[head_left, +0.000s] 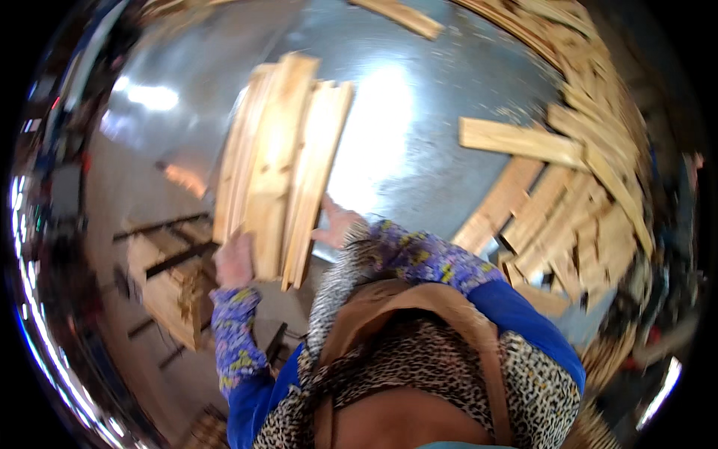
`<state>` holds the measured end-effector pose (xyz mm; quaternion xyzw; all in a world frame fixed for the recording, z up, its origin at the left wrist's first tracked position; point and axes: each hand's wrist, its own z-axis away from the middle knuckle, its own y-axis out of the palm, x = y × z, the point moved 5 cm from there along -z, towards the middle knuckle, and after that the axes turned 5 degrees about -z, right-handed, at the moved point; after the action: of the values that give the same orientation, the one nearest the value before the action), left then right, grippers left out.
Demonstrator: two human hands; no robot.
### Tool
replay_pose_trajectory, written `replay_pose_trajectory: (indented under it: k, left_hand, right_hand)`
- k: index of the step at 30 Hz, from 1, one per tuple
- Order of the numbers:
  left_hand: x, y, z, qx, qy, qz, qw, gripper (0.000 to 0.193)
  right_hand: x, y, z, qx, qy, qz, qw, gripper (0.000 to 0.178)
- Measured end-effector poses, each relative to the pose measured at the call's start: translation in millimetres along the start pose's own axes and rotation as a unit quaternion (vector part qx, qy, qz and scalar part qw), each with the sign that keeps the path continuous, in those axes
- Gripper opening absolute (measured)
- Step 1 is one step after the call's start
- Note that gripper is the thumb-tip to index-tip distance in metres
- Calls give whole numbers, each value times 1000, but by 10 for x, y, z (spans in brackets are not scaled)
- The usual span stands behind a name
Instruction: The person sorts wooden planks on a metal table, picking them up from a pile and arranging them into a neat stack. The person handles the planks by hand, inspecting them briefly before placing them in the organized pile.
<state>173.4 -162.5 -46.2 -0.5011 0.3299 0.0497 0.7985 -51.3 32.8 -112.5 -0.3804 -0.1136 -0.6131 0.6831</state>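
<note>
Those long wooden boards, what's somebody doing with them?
A person has both hands at a bunch of long, pale wooden boards lying side by side. The left hand is at the near end, on the left side. The right hand is at the right side, thumb and finger spread. The boards are over a shiny metal table, near ends toward the person. Off to the right is a big, messy pile of wood pieces.

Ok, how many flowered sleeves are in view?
2. The left sleeve leads up to the left hand, at the near left of the boards; the right sleeve leads to the right hand, at their right edge. No others show.
</note>
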Motion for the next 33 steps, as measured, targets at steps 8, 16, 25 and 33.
replay_pose_trajectory:
  k: [8,16,25,33]
  left_hand:
    - [-83,130,-145,-134,176,-164,961,53]
    - [-3271,2549,553,196,423,-310,828,107]
    - [-2753,3662,805,202,394,-175,879,91]
    - [-3273,3779,1256,254,303,-206,895,92]
  right_hand:
    - [-2023,-2828,552,-363,-34,441,820,71]
    - [-1772,-2473,665,-169,-137,302,928,52]
    - [-3317,-2886,1699,-540,231,-40,808,52]
    - [-2908,-2423,1326,-439,-27,-300,846,75]
